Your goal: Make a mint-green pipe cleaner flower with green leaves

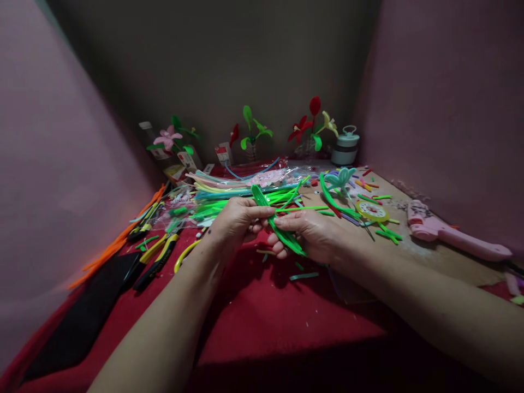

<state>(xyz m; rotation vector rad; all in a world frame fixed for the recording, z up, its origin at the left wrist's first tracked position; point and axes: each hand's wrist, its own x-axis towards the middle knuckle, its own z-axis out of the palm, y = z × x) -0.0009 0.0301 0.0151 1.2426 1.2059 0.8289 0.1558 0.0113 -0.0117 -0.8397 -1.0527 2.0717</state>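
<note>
Dim lighting leaves the back wall (216, 60) murky, with shadows on the red cloth (282, 322).

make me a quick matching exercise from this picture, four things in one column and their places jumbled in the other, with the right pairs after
Things:
1) green fuzzy bundle
2) pink tool
3) orange strips
4) lidded container

Places:
A) standing at the back, right of the yellow flower
B) lying at the far right
C) held by the left hand and the right hand
D) along the left side of the red cloth

Right pairs: 1-C, 2-B, 3-D, 4-A
</note>
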